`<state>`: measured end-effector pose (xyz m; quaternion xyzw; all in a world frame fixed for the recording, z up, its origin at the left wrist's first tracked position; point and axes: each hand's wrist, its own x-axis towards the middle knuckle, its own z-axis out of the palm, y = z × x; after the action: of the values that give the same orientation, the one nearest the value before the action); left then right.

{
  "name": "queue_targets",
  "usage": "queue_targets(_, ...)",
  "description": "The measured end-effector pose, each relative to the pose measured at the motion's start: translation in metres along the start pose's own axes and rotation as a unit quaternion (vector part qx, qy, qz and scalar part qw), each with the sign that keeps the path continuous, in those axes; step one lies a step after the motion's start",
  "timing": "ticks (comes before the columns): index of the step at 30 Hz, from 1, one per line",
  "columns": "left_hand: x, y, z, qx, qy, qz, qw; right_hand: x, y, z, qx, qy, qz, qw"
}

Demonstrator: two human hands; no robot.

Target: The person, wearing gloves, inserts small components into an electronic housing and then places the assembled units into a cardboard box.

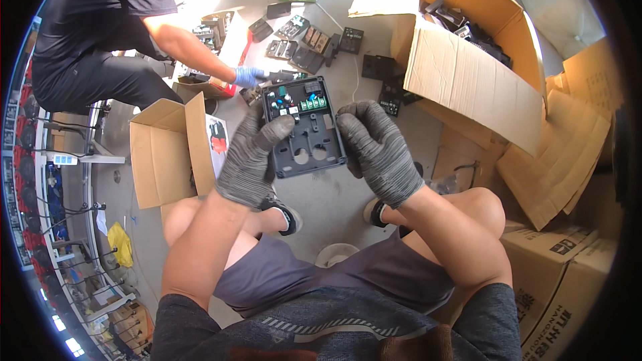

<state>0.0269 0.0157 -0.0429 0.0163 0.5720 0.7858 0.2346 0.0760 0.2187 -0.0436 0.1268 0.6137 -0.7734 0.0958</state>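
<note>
In front of me is an open black plastic housing [309,135], tilted up with its inside facing me. A circuit board with green terminal blocks [313,103] fills its upper part, and two holes show near the bottom. My left hand [246,158], in a grey striped work glove, is closed on the left side, thumb over the rim. My right hand [383,157], gloved alike, is closed with thumb and bent fingers at the right rim. Whether anything small sits between its fingertips is hidden.
Several similar black housings [351,40] lie on the floor ahead. A large open carton [468,80] of black parts stands at right, a smaller open carton [157,154] at left. Another person's blue-gloved hand [249,77] reaches in from the left. Closed cartons [545,254] stand at lower right.
</note>
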Motion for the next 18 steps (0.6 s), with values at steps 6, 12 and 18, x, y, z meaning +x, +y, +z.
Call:
queue_targets(6,-0.003,-0.036,-0.002,-0.12,0.007,-0.061,0.991,0.014,0.021,-0.018,-0.11,-0.009,-0.049,0.993)
queue_targets(12,-0.021,-0.083,0.005,-0.003,0.03,-0.102,0.994,0.014,-0.004,-0.049,0.056,-0.016,0.052,0.997)
queue_targets(18,-0.031,-0.089,0.009,0.013,-0.042,-0.106,0.993,0.004,0.024,-0.062,0.187,-0.133,0.027,0.973)
